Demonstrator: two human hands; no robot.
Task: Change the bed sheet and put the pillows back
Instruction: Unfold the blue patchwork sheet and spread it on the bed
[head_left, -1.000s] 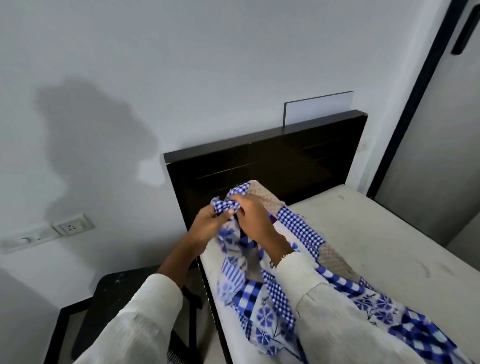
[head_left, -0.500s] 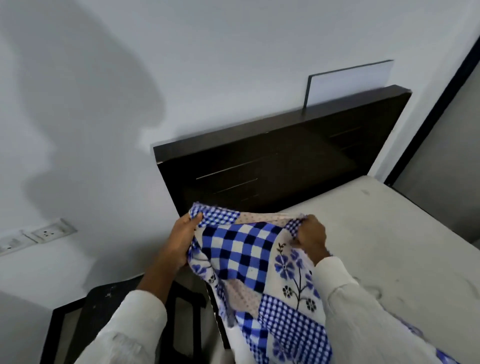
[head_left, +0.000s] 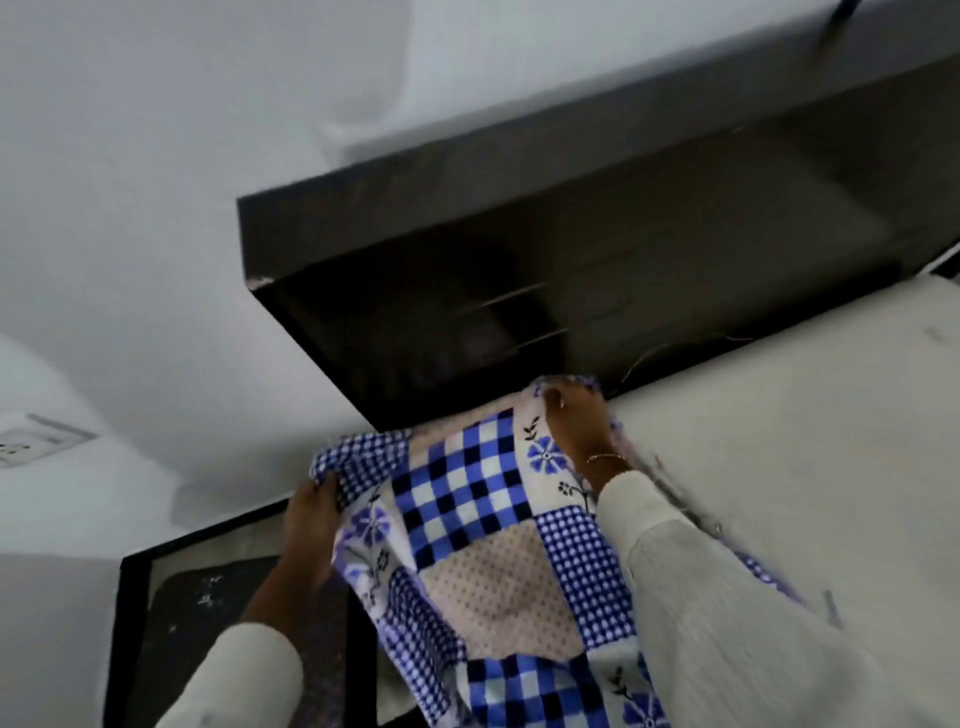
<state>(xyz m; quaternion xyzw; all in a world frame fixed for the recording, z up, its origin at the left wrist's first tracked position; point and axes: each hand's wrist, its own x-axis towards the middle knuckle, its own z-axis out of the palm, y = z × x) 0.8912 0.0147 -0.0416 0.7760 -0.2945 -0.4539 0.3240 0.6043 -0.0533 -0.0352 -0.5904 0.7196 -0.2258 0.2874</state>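
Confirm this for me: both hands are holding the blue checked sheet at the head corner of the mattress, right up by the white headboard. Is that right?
Not quite. The headboard is dark brown, not white; only the wall behind it is white, as the head view shows. The rest holds: the left hand and right hand hold the blue checked sheet at the head corner of the mattress.

A home bedroom: a bed with a dark wooden headboard (head_left: 597, 249) stands against a plain white wall (head_left: 156, 182), its bare mattress (head_left: 805, 441) partly covered at the head-end corner by a blue patchwork bed sheet (head_left: 483, 519); a wall socket (head_left: 36, 441) sits beside.
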